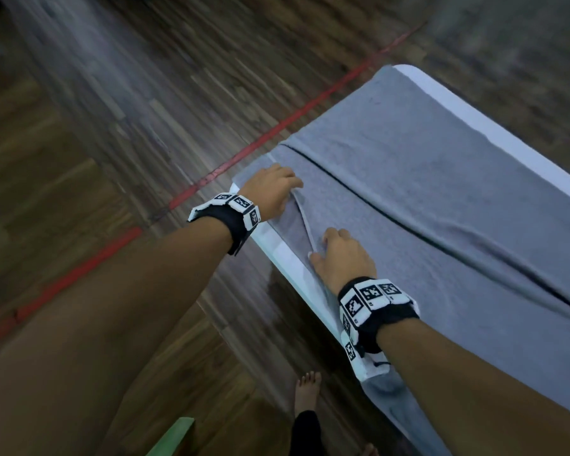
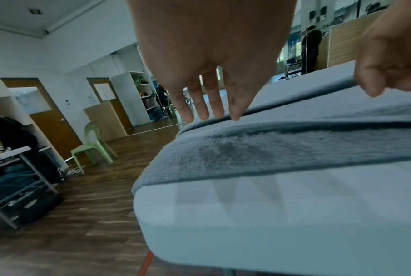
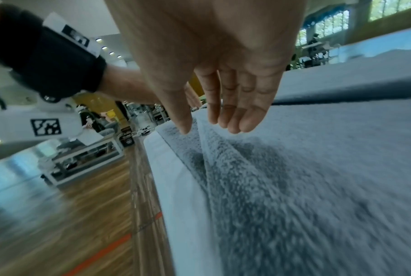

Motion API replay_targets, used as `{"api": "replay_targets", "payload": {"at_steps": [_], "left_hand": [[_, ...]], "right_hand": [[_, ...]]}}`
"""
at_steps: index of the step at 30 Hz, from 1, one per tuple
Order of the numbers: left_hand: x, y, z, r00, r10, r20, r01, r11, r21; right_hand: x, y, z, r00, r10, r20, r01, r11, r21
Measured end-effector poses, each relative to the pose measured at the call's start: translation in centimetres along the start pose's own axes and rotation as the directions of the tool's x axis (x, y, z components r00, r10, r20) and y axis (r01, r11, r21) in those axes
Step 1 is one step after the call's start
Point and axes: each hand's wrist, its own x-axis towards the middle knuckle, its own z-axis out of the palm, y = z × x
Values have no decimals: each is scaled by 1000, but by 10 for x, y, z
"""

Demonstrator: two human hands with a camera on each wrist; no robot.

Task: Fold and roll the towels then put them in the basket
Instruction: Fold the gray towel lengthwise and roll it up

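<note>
1. A large grey terry towel [image 1: 425,192] lies spread along the white rectangular desk [image 1: 468,116], filling the right half of the head view, one long fold line running across it.
2. The left hand [image 1: 273,189], centre of the head view, rests on the towel's near corner, its fingers [image 2: 200,104] nearly straight, tips on the raised hem.
3. The right hand [image 1: 343,258], just below it, pinches that hem, thumb under and fingers [image 3: 246,104] over.
4. No basket is in view.
5. Risk, as I judge it: the towel's lower end hangs off the desk edge, so an uneven pull could drag it floorwards or skew the fold.
</note>
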Motion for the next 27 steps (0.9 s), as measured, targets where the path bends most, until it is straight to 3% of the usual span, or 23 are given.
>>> {"api": "replay_targets", "payload": {"at_steps": [4, 10, 14, 19, 27], "left_hand": [[21, -9, 2, 992, 50, 118, -64, 991, 118], [27, -17, -3, 975, 46, 217, -92, 974, 206], [11, -37, -22, 986, 41, 161, -74, 976, 205], [-35, -63, -32, 991, 124, 46, -131, 964, 229], [-103, -80, -23, 999, -20, 35, 9, 957, 291]], "right_hand": [[11, -2, 13, 1000, 4, -1, -4, 991, -133], [9, -2, 13, 1000, 17, 0, -17, 999, -48], [-7, -11, 7, 999, -41, -3, 42, 998, 42], [-32, -31, 6, 983, -182, -15, 182, 970, 161], [-44, -53, 28, 968, -234, 86, 215, 959, 183]]}}
